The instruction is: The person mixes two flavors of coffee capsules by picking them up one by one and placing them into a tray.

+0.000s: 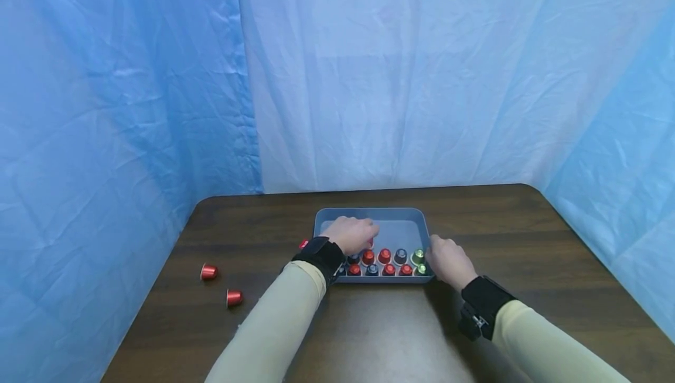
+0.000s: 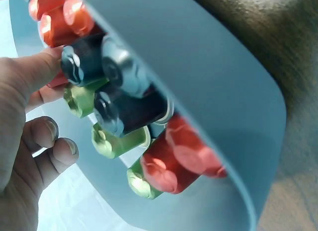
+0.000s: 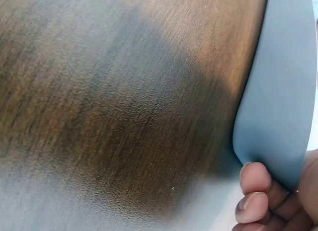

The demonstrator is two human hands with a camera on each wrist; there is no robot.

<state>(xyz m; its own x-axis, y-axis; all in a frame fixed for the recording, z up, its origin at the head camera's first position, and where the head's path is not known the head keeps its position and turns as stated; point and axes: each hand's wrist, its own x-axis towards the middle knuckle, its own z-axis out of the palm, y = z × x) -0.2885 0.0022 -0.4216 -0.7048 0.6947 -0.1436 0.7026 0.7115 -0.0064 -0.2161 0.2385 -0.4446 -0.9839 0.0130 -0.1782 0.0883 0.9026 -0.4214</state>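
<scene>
A grey-blue tray [image 1: 401,225] holds rows of red, dark blue and green coffee capsules along its near side. My left hand [image 1: 350,235] reaches over the tray and pinches a red coffee capsule [image 2: 58,80] between thumb and finger. Much of that capsule is hidden behind the thumb and a dark blue capsule [image 2: 82,59]. Green capsules [image 2: 117,141] stand close to the left fingertips. At the tray's right side, my right hand [image 1: 449,261] grips the wall near the front corner, its fingers [image 3: 255,178] curled against the outside.
Two red capsules, one farther back [image 1: 208,272] and one nearer [image 1: 234,297], lie on their sides on the dark wooden table [image 1: 369,330], left of the tray. Another red capsule [image 1: 303,243] shows beside the tray's left edge. Blue sheeting [image 1: 390,78] hangs behind the table and at both sides.
</scene>
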